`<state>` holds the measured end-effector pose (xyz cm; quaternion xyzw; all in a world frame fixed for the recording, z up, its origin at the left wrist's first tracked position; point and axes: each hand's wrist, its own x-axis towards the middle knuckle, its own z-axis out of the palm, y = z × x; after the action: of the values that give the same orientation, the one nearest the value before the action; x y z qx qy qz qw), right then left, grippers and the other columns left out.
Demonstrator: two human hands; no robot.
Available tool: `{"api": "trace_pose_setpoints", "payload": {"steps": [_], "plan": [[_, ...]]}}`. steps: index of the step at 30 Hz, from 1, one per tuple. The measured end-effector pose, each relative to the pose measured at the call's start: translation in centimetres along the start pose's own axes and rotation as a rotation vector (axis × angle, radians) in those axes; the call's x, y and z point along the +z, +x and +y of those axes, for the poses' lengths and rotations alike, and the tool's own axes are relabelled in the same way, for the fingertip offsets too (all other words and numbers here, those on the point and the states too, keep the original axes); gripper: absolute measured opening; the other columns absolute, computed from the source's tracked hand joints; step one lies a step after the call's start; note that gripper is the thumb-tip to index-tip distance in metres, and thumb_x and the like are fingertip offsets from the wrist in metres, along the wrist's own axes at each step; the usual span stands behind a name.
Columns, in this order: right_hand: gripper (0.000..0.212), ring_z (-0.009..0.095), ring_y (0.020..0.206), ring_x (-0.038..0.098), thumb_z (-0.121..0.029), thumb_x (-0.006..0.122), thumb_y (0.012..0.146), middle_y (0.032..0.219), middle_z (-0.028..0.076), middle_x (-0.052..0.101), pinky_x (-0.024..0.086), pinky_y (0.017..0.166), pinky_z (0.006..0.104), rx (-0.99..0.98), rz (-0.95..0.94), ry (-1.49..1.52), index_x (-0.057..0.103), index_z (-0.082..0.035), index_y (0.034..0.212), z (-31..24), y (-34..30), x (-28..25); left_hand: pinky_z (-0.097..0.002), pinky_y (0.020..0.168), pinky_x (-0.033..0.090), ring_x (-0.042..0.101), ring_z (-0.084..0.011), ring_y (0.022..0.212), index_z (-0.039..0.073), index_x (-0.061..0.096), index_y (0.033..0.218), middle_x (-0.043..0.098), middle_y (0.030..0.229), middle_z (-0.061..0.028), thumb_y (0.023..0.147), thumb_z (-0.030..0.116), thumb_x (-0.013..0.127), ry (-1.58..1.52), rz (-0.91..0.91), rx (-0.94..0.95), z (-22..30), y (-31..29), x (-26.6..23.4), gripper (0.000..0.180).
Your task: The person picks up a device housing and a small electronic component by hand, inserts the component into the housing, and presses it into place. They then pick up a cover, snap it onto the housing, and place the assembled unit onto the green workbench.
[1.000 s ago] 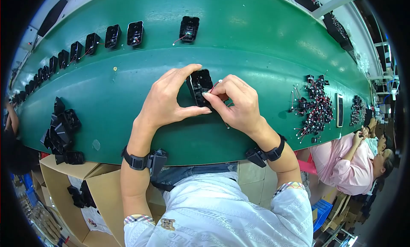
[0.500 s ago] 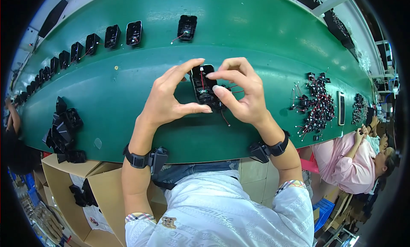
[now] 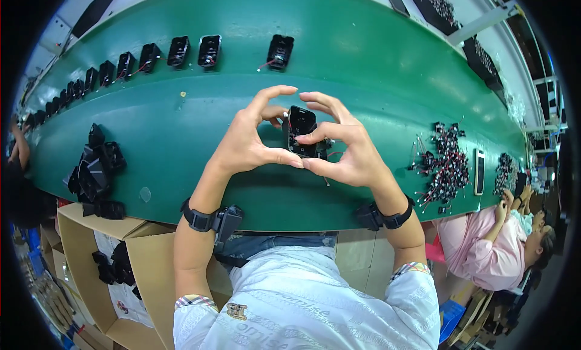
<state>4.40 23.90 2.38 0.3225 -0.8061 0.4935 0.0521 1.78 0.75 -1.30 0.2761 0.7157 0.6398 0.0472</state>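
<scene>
A black open-topped plastic housing [image 3: 304, 119] stands on the green table between my hands, its hollow side facing up. My left hand [image 3: 245, 138] curves around its left side, thumb along the near edge and a bent finger at the far left corner. From the right, my right hand [image 3: 351, 145] reaches in with a finger pressed inside the housing and its thumb at the near edge, close to the left thumb. A red wire with a white connector shows at the housing's left edge. Small black parts with red wires lie just right of it, partly hidden by my right hand.
More black housings [image 3: 209, 52] stand in a long row at the far left. A heap of black casings [image 3: 94, 168] lies left, above an open cardboard box [image 3: 148, 283]. Wired small parts [image 3: 446, 162] and a phone-like slab [image 3: 479, 171] lie right; a person in pink sits beyond.
The red wire that lay across the middle of the housing now shows at its left edge. My right hand's finger has moved down into the housing, and the two thumbs have come together.
</scene>
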Motion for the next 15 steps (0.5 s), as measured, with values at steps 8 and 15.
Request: {"api": "trace_pose_setpoints", "payload": {"steps": [8,15], "plan": [[0.027,0.041,0.108,0.068,-0.019,0.086,0.071,0.129,0.024,0.065,0.054,0.095,0.0442,-0.061,-0.147,-0.285,0.076,-0.004,0.090,0.7,7.3,0.7,-0.0392,0.087,0.055,0.069,-0.0276,0.104,0.006,0.035,0.154,0.071,0.121,-0.0185,0.072,0.033,0.093,0.272,0.272,-0.102,0.9,-0.4,-3.3,0.104],[0.028,0.040,0.116,0.063,-0.025,0.085,0.077,0.133,0.020,0.063,0.052,0.097,0.0468,-0.131,-0.031,-0.484,0.073,-0.007,0.094,8.4,17.8,5.0,-0.0451,0.100,0.048,0.063,-0.0373,0.113,0.002,0.066,0.121,0.069,0.119,-0.0179,0.086,0.028,0.078,1.197,0.742,-0.109,5.0,-6.7,-11.3,0.045]]}}
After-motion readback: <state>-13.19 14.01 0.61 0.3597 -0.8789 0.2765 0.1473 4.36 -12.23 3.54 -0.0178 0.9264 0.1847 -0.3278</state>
